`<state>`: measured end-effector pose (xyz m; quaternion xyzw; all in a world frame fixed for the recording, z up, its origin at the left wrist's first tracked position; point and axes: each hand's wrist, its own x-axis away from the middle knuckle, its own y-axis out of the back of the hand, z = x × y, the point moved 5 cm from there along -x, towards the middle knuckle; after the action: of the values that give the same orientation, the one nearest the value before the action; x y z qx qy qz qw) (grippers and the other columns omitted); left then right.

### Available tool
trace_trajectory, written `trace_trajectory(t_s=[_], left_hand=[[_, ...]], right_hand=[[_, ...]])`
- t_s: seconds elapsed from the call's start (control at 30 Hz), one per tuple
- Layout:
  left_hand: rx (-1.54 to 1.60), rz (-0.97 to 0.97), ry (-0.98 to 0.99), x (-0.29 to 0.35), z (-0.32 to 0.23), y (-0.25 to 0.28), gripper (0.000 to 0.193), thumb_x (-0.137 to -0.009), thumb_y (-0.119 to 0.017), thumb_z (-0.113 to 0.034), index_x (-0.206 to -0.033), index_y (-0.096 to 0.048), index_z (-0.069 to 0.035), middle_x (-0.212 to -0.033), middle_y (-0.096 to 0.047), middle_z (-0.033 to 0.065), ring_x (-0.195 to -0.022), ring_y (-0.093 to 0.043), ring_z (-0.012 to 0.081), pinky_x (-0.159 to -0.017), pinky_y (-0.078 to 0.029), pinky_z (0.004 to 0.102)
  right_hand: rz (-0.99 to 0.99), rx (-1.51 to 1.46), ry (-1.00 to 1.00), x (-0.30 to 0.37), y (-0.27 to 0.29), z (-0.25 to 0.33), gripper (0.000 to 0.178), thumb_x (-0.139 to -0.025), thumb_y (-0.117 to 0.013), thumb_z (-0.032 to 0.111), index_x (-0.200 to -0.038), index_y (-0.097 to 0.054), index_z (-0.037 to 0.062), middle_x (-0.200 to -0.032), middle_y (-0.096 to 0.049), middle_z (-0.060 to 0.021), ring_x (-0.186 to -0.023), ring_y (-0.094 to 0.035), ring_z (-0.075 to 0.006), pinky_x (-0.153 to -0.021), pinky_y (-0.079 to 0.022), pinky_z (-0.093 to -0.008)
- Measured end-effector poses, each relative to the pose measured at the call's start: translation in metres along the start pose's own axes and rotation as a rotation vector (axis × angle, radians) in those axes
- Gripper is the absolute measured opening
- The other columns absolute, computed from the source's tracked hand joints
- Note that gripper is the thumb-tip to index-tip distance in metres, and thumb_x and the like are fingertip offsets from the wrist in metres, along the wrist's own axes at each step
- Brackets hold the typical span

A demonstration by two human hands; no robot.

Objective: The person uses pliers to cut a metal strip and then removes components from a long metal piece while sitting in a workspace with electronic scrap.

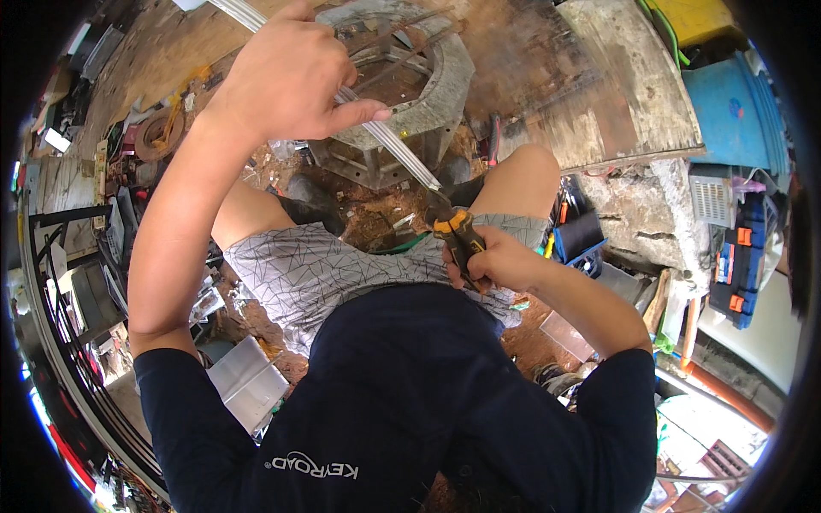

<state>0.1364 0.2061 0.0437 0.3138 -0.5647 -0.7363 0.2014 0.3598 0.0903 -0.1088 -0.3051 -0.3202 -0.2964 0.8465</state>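
Observation:
My left hand (291, 81) is wrapped over a long, ribbed, silvery metal strip (395, 147), its thumb stretched out along the near side. The strip slants from the upper left down toward my lap. My right hand (506, 259) grips pliers (459, 235) with black and yellow handles. The pliers' jaws meet the strip's lower end above my knees; whether they bite on it is too small to tell. Beyond the strip stands a grey octagonal metal frame (451, 79) with an open middle, between my feet and the wooden boards.
A worn wooden board (633, 94) lies at the right, with a red-handled tool (493, 141) by its edge. Blue bins (737, 115) and a blue case with orange latches (742, 261) stand farther right. A clear plastic box (248, 385) sits at my left.

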Motion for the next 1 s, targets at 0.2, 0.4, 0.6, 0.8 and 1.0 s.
trace_trajectory(t_s=[0.2,0.4,0.6,0.8,1.0], left_hand=[[0.046,-0.064,-0.009,0.008,0.012,-0.012,0.048,-0.076,-0.067,-0.05,-0.057,-0.059,-0.007,-0.056,-0.048,0.0072,-0.064,-0.052,0.0273,-0.074,-0.037,0.037],[0.132,-0.074,0.06,0.02,0.024,-0.03,0.035,-0.082,-0.063,-0.041,-0.073,-0.063,-0.007,-0.067,-0.057,0.0085,-0.072,-0.058,0.0293,-0.076,-0.04,0.0389],[0.332,0.058,0.108,0.027,0.018,-0.056,0.019,-0.09,-0.056,-0.026,-0.094,-0.062,-0.008,-0.079,-0.063,0.0115,-0.078,-0.061,0.033,-0.069,-0.046,0.0404],[0.744,0.117,0.328,0.029,0.017,-0.081,0.019,-0.095,-0.051,-0.023,-0.095,-0.058,-0.006,-0.079,-0.061,0.0168,-0.077,-0.059,0.0381,-0.068,-0.045,0.0447],[0.613,0.307,0.41,0.023,0.018,-0.093,0.028,-0.094,-0.053,-0.033,-0.098,-0.061,-0.007,-0.081,-0.063,0.0183,-0.081,-0.06,0.0387,-0.069,-0.046,0.0453]], right_hand=[[0.003,-0.048,0.134,0.004,0.001,0.005,0.046,-0.073,-0.052,0.0,-0.119,-0.051,-0.001,-0.105,-0.064,-0.0114,-0.074,-0.062,-0.0168,-0.053,-0.049,-0.025],[0.031,-0.123,0.22,0.01,0.0,0.0,0.06,-0.074,-0.054,-0.003,-0.133,-0.041,0.0026,-0.122,-0.057,-0.0118,-0.104,-0.059,-0.0185,-0.076,-0.054,-0.0282],[-0.057,-0.24,0.283,0.012,0.014,-0.009,0.061,-0.074,-0.051,-0.004,-0.133,-0.041,0.0029,-0.122,-0.057,-0.0124,-0.112,-0.056,-0.0209,-0.083,-0.054,-0.0319],[-0.17,-0.297,0.318,0.019,0.03,-0.008,0.06,-0.072,-0.048,-0.007,-0.131,-0.042,0.0022,-0.121,-0.057,-0.0123,-0.111,-0.057,-0.022,-0.084,-0.054,-0.0351],[-0.172,-0.365,0.299,0.016,0.028,-0.016,0.06,-0.071,-0.048,-0.006,-0.13,-0.043,0.0023,-0.123,-0.055,-0.0134,-0.114,-0.054,-0.0236,-0.087,-0.053,-0.038]])
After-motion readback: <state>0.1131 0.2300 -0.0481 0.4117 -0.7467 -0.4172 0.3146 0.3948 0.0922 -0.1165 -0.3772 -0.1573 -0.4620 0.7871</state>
